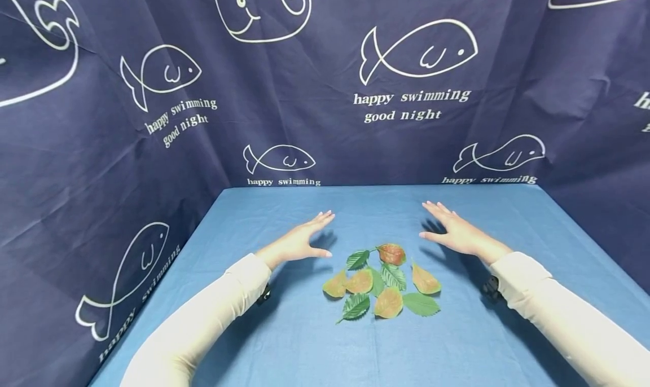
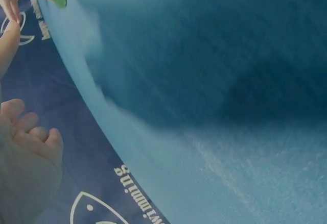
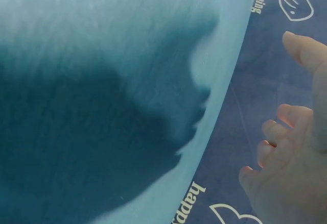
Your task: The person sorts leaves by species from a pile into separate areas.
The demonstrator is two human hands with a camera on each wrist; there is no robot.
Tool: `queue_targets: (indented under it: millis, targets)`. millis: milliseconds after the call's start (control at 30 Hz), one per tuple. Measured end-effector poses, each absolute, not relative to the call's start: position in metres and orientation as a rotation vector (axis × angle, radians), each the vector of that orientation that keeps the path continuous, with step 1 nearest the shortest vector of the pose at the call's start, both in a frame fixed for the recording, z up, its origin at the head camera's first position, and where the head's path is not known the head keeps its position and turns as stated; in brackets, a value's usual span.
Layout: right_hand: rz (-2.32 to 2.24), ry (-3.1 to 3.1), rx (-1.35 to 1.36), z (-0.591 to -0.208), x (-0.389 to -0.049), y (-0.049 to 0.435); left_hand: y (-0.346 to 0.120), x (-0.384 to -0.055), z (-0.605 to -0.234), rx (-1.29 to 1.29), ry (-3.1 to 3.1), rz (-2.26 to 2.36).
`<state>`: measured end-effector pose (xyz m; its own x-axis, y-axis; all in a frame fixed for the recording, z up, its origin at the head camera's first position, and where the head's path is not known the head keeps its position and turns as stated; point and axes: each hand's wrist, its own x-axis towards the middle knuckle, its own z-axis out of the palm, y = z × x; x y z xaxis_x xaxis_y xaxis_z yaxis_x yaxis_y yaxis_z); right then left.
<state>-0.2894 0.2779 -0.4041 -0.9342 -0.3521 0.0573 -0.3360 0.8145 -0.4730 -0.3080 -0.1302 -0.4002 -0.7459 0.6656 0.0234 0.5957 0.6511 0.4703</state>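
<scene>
Green and orange leaves lie in a loose cluster on the blue cloth. At the top of it is a reddish leaf (image 1: 391, 254); an orange leaf (image 1: 425, 280) lies at its right side and a smooth green leaf (image 1: 421, 304) below that. A serrated green leaf (image 1: 355, 306) marks the lower left, near a yellow-orange leaf (image 1: 336, 285). My left hand (image 1: 301, 241) hovers to the upper left of the leaves, fingers extended and thumb apart, holding nothing. To the upper right, my right hand (image 1: 457, 233) is spread above the cloth, also holding nothing.
A blue cloth (image 1: 284, 347) covers the table. Dark blue curtains (image 1: 325, 93) printed with white fish and lettering hang behind it and along both sides. A dark wrist device (image 1: 491, 287) shows under the right cuff. Both arms cast shadows on the cloth.
</scene>
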Motion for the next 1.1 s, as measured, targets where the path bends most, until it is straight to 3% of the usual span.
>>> queue_targets:
  millis: [533, 1100]
  targets:
    - [-0.796, 2.910, -0.517, -0.409, -0.276, 0.274, -0.123, -0.286, -0.409, 1.100, 2.629, 0.681]
    - [-0.824, 2.905, -0.626, -0.410, -0.260, 0.264, -0.121, -0.262, -0.415, 0.997, 2.595, 0.699]
